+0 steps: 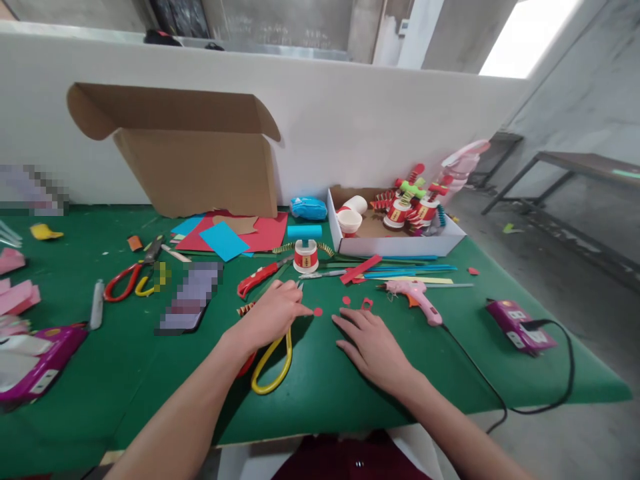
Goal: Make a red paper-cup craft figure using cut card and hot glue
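My left hand (275, 310) is closed around the blade end of a pair of scissors, whose yellow handle loop (273, 367) and partly hidden red loop stick out below it. Its thumb reaches toward a small red paper disc (318, 312). Palm down on the green table lies my right hand (373, 343), fingers spread, beside a second red disc (347, 301) and a red paper scrap with a hole (367, 305). Beyond both hands stands a small red-and-white paper cup (305, 257) with folded paper strips at its sides.
A pink glue gun (413, 293) lies right, its cord trailing to a purple box (520, 325). Red-handled cutter (260, 277), pliers (133, 273) and phone (193, 297) lie left. Behind are coloured paper (225, 241), an open carton (200, 167) and a white box (400, 247) of paper figures.
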A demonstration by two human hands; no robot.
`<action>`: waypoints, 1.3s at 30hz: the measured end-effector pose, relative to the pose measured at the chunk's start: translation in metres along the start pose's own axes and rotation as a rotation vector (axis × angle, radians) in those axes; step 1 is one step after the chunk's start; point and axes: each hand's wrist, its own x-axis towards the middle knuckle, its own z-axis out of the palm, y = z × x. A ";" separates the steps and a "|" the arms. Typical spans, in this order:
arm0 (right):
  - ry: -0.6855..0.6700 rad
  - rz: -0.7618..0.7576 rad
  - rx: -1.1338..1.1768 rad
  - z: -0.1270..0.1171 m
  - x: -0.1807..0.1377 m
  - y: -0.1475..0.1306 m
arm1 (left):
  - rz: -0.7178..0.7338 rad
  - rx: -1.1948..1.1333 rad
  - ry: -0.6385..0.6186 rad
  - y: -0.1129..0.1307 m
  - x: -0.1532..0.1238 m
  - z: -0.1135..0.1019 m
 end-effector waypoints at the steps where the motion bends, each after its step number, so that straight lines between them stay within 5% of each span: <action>1: 0.000 0.004 -0.015 0.002 -0.002 0.000 | -0.001 0.012 -0.017 0.000 0.000 0.001; 6: 0.151 -0.005 0.044 -0.014 0.006 0.022 | -0.020 0.003 -0.012 -0.001 0.001 0.003; 8: 0.311 0.071 0.004 -0.031 0.018 0.041 | -0.021 -0.016 0.018 -0.003 0.001 0.003; 13: 0.458 0.282 -0.192 -0.072 0.050 0.095 | 0.011 -0.062 0.019 -0.001 0.003 0.010; 21: 0.387 0.289 -0.224 -0.120 0.071 0.127 | 0.021 -0.075 0.009 0.002 0.005 0.014; 24: 0.242 0.308 -0.248 -0.130 0.073 0.139 | 0.018 -0.087 0.010 0.002 0.005 0.014; 32: -0.090 0.233 -0.069 -0.098 0.080 0.121 | 0.040 -0.049 0.015 0.001 0.006 0.016; 39: -0.055 -0.032 -0.041 -0.057 0.110 0.064 | 0.105 -0.023 0.033 0.013 0.008 0.009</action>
